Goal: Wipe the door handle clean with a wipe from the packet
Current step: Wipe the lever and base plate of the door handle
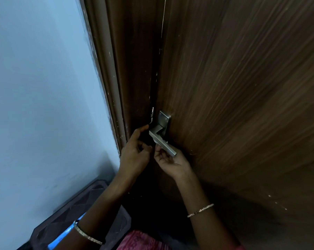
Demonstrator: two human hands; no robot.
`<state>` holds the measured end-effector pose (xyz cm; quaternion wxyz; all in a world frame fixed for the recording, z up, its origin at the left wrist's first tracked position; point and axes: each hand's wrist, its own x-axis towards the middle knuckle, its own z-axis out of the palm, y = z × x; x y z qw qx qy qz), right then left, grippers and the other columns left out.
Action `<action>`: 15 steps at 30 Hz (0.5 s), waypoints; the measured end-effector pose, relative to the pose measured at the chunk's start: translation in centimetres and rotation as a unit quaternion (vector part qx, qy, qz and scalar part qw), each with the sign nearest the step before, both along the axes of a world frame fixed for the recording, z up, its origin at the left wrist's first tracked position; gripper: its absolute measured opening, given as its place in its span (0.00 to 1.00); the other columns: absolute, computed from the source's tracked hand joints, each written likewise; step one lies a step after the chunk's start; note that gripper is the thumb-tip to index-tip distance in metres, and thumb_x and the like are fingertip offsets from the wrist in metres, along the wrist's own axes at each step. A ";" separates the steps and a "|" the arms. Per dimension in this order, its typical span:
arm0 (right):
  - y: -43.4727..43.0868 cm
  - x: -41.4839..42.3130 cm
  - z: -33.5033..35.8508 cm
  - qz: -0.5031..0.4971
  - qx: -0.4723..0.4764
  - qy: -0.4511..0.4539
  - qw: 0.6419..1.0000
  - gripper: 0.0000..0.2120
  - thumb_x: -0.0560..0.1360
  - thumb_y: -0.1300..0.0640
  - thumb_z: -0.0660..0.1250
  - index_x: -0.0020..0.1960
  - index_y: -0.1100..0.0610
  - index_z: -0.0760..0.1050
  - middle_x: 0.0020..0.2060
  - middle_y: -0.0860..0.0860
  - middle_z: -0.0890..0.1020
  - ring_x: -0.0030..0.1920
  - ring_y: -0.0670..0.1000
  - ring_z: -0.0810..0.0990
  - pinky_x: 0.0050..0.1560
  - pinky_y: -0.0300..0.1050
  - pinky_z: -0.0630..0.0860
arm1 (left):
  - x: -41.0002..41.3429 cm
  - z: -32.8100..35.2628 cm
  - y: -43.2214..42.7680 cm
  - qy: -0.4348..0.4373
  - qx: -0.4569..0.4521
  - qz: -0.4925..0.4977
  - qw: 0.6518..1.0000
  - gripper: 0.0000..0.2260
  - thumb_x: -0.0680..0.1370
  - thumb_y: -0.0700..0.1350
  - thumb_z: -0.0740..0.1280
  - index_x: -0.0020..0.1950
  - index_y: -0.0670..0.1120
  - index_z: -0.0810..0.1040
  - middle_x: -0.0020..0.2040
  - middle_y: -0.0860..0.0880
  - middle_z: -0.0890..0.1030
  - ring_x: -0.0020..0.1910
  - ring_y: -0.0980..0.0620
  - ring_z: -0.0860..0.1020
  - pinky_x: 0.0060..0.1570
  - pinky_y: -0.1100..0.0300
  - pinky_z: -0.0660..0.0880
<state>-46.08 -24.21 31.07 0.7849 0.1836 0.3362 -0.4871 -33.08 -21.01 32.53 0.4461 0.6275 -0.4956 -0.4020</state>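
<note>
A silver lever door handle (163, 143) on its backplate (164, 120) sits near the left edge of a brown wooden door (242, 87). My right hand (172, 163) is palm up under the lever, with its fingers curled around it. Small white bits of a wipe (155, 141) show between those fingers and the lever. My left hand (134, 154) is just left of the handle at the door's edge. Its fingers are apart, the index finger points up towards the latch, and the thumb is close to my right fingertips.
The brown door frame (116, 87) and a pale blue wall (44, 87) are to the left. Low at the left lies a dark patterned object (76, 204) with something bright blue (66, 231) on it, partly hidden by my left forearm. Pink cloth (143, 240) shows at the bottom.
</note>
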 end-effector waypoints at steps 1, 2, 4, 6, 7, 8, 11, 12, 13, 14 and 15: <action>0.2 -0.3 0.1 -0.004 0.005 0.003 1.000 0.16 0.62 0.70 0.67 0.50 0.69 0.75 0.49 0.66 0.80 0.46 0.59 0.80 0.43 0.46 0.78 | 0.0 0.0 0.0 -0.008 0.002 -0.002 1.000 0.27 0.76 0.39 0.66 0.66 0.67 0.71 0.36 0.50 0.80 0.30 0.58 0.77 0.33 0.56 0.76; 0.3 -0.4 0.2 -0.007 0.010 0.007 1.000 0.17 0.62 0.70 0.68 0.50 0.70 0.75 0.47 0.66 0.80 0.45 0.59 0.81 0.42 0.46 0.78 | -0.1 -0.1 -0.1 -0.011 0.006 -0.003 1.000 0.27 0.76 0.38 0.66 0.66 0.67 0.71 0.37 0.49 0.80 0.31 0.56 0.77 0.33 0.56 0.77; 0.6 -0.5 0.4 -0.012 0.011 0.018 1.000 0.18 0.62 0.70 0.68 0.52 0.70 0.75 0.47 0.66 0.81 0.45 0.59 0.81 0.42 0.46 0.78 | -0.1 0.0 -0.3 -0.010 0.012 -0.008 1.000 0.26 0.77 0.37 0.66 0.67 0.64 0.72 0.38 0.49 0.80 0.33 0.53 0.77 0.34 0.55 0.77; 0.8 -0.3 0.6 -0.020 0.008 0.024 0.999 0.17 0.66 0.69 0.69 0.54 0.69 0.75 0.48 0.66 0.81 0.46 0.59 0.81 0.42 0.45 0.78 | -0.2 0.1 -0.5 -0.015 0.010 -0.012 1.000 0.25 0.76 0.37 0.66 0.67 0.61 0.73 0.39 0.48 0.80 0.35 0.51 0.79 0.36 0.52 0.79; 0.9 -0.2 0.7 -0.025 0.002 0.032 0.999 0.13 0.70 0.69 0.68 0.54 0.68 0.76 0.48 0.65 0.81 0.46 0.58 0.81 0.43 0.45 0.79 | -0.2 0.2 -0.6 -0.020 0.006 -0.011 1.000 0.24 0.76 0.37 0.66 0.66 0.60 0.73 0.39 0.48 0.81 0.36 0.50 0.80 0.36 0.51 0.79; 0.9 0.0 0.8 -0.030 -0.005 0.045 0.998 0.09 0.73 0.68 0.68 0.53 0.68 0.76 0.48 0.64 0.81 0.46 0.58 0.81 0.44 0.44 0.79 | -0.3 0.2 -0.8 -0.023 0.003 -0.010 1.000 0.23 0.76 0.37 0.67 0.65 0.60 0.74 0.38 0.48 0.81 0.36 0.50 0.80 0.37 0.50 0.79; 0.9 0.4 1.2 -0.040 -0.026 0.096 0.994 0.05 0.76 0.67 0.69 0.51 0.67 0.77 0.49 0.63 0.81 0.48 0.57 0.81 0.47 0.45 0.79 | -0.3 0.3 -1.1 -0.016 0.002 -0.010 1.000 0.21 0.76 0.37 0.67 0.64 0.58 0.75 0.38 0.48 0.81 0.35 0.48 0.80 0.36 0.49 0.79; 1.0 0.4 1.5 -0.041 -0.032 0.115 0.992 0.06 0.75 0.68 0.70 0.52 0.67 0.77 0.49 0.62 0.82 0.49 0.57 0.81 0.48 0.46 0.80 | -0.4 0.3 -1.2 -0.012 0.001 -0.007 1.000 0.20 0.76 0.37 0.67 0.64 0.57 0.75 0.36 0.49 0.80 0.33 0.50 0.79 0.35 0.51 0.77; 1.1 0.4 1.7 -0.041 -0.040 0.138 0.989 0.08 0.74 0.68 0.71 0.53 0.67 0.78 0.49 0.61 0.82 0.49 0.56 0.82 0.48 0.45 0.80 | -0.4 0.2 -1.4 -0.009 -0.001 -0.002 1.000 0.19 0.76 0.37 0.67 0.63 0.57 0.76 0.35 0.50 0.79 0.32 0.51 0.77 0.34 0.52 0.76; 1.2 0.4 2.0 -0.039 -0.047 0.165 0.984 0.10 0.73 0.68 0.72 0.54 0.66 0.78 0.49 0.60 0.83 0.49 0.55 0.83 0.48 0.44 0.80 | -0.4 0.1 -1.4 -0.006 -0.002 0.000 1.000 0.19 0.76 0.37 0.67 0.62 0.57 0.76 0.34 0.51 0.78 0.31 0.52 0.76 0.35 0.52 0.75; 1.2 0.4 2.2 -0.038 -0.054 0.199 0.978 0.11 0.72 0.67 0.74 0.53 0.65 0.79 0.49 0.59 0.84 0.48 0.54 0.83 0.48 0.44 0.80 | -0.3 0.1 -1.5 -0.005 -0.003 0.002 1.000 0.19 0.76 0.38 0.67 0.62 0.57 0.76 0.34 0.51 0.78 0.31 0.52 0.76 0.35 0.52 0.75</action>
